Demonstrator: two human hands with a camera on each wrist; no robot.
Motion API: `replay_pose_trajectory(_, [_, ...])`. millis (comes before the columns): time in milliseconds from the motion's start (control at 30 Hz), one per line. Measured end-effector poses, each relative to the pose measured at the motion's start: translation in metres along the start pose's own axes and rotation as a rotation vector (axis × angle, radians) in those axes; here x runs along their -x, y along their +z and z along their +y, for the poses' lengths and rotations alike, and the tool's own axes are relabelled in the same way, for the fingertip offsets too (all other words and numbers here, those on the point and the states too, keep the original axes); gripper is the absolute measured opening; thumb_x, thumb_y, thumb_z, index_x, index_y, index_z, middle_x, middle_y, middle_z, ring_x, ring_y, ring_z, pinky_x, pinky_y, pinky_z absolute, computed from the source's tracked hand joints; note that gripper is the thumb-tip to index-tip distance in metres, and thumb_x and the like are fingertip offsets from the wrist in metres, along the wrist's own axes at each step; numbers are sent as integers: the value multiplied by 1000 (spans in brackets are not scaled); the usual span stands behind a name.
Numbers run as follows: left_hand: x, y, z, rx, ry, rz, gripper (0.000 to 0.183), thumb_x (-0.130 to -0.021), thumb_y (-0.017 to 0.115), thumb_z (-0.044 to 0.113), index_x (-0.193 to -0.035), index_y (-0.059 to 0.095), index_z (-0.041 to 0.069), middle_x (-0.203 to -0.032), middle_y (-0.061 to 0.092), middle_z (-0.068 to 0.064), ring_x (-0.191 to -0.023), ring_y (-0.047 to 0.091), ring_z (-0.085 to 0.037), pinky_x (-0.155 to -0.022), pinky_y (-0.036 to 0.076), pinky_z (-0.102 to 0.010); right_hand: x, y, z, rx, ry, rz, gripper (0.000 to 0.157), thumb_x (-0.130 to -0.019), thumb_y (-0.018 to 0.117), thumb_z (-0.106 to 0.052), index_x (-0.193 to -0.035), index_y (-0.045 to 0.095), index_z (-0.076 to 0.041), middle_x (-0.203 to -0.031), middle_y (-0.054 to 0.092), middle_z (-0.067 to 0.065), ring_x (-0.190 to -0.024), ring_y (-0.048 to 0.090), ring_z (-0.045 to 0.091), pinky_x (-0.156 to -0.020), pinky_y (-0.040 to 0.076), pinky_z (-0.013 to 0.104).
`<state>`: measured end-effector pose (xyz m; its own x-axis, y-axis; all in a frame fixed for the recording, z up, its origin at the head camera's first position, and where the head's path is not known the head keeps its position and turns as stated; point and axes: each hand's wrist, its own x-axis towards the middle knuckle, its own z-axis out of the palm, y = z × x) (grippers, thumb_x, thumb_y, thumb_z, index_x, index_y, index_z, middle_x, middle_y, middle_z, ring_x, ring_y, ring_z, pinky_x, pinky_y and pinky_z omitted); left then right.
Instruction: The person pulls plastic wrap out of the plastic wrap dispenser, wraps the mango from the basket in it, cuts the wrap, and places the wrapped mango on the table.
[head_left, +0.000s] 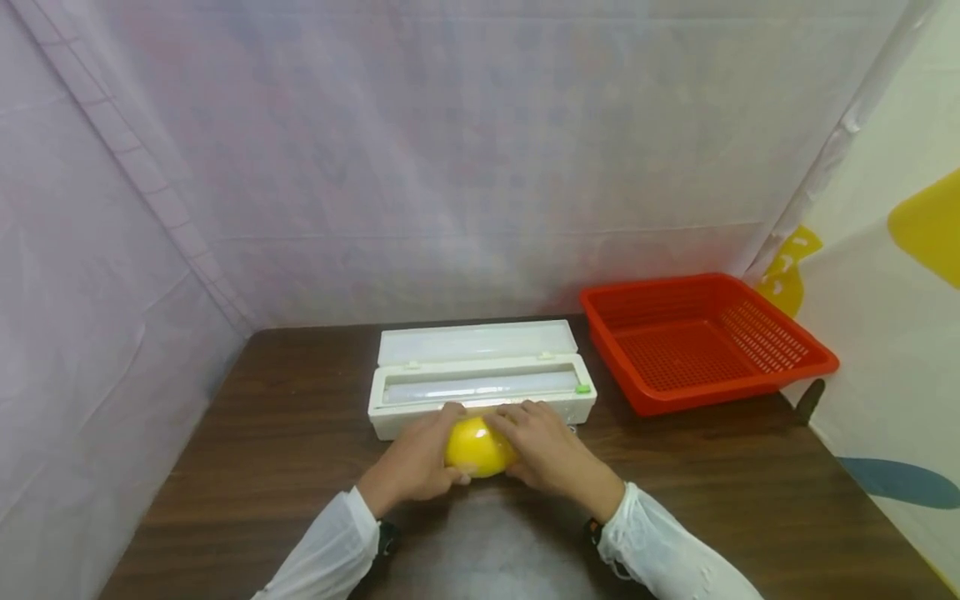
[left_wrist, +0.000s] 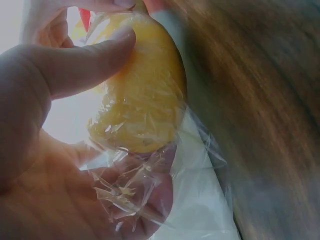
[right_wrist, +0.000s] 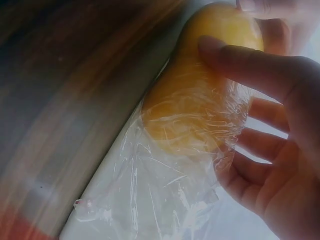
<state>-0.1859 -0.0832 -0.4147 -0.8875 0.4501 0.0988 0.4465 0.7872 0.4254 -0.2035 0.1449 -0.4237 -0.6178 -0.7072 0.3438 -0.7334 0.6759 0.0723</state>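
1. The pear-shaped object is showing bright yellow, deepening toward orange in the wrist views.
2. Clear film is glinting with white streaks.
3. The box is showing plain white, its tab bright green.
4. The basket is glowing red-orange, patterned with openwork.
5. The tabletop is displaying dark brown wood grain.
6. The back cloth is looking pale grey-lilac, faintly mottled pink and blue.
7. The right-hand cloth is carrying yellow and blue-grey shapes on off-white.
8. Both sleeves are showing white.
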Motion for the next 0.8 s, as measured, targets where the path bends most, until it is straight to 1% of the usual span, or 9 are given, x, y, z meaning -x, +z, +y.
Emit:
replay_pose_trajectory(67, [0, 0, 0, 15, -20, -4, 73, -74, 89, 28, -134, 49, 14, -123, 65, -9, -103, 60, -22, -93, 51, -45, 0, 0, 1, -14, 4, -13, 75, -64, 95, -31, -130, 63, -15, -120, 69, 4, -95, 64, 22, -82, 54, 37])
replay_pose_trajectory(167, [0, 0, 0, 16, -36, -12, 72, -75, 88, 29, -134, 51, 12, -127, 64, -11, -108, 60, -25, -97, 50, -47, 0, -2, 1, -39, 2, -24, 75, -65, 94, -29, -131, 63, -14, -122, 70, 5, -98, 65, 23, -85, 54, 38])
replay_pose_trajectory(300, [3, 2, 3, -25, -43, -12, 75, -78, 85, 32, -140, 48, 12, -134, 61, -13, -118, 57, -30, -103, 47, -50, -1, -2, 3, -60, -8, -28, 74, -66, 94, -28, -131, 63, -13, -124, 69, 4, -101, 65, 23, -87, 55, 39])
replay_pose_trajectory(400, [6, 4, 7, -68, -41, -2, 75, -80, 83, 33, -141, 46, 10, -132, 61, -16, -117, 55, -32, -103, 45, -50, 0, -1, 4, -59, -15, -30, 75, -66, 93, -28, -133, 63, -14, -124, 69, 3, -102, 65, 23, -88, 54, 39])
replay_pose_trajectory(533, [9, 3, 14, -119, -43, 37, 71, -79, 83, 33, -136, 48, 8, -123, 61, -17, -108, 53, -32, -99, 45, -52, 0, 0, 5, -51, -22, -31, 76, -66, 93, -29, -133, 62, -14, -124, 69, 3, -102, 65, 23, -88, 54, 39])
replay_pose_trajectory(633, [10, 2, 19, -153, -66, 52, 71, -78, 84, 35, -134, 50, 9, -117, 59, -16, -104, 53, -32, -94, 46, -53, 0, 0, 6, -61, -22, -36, 77, -65, 93, -29, -134, 61, -14, -124, 68, 2, -103, 65, 23, -89, 54, 39])
replay_pose_trajectory(733, [10, 3, 20, -188, -89, 54, 73, -76, 84, 38, -135, 51, 10, -111, 55, -12, -98, 51, -29, -86, 47, -50, 0, -2, 6, -84, -10, -55, 78, -66, 93, -27, -136, 60, -15, -126, 68, 2, -105, 65, 22, -91, 54, 39])
replay_pose_trajectory(800, [10, 4, 21, -204, -90, 64, 74, -74, 85, 39, -134, 52, 10, -106, 51, -10, -94, 50, -27, -82, 46, -48, 0, -2, 6, -95, -3, -68, 79, -67, 92, -26, -138, 59, -15, -129, 67, 1, -107, 64, 22, -93, 53, 39])
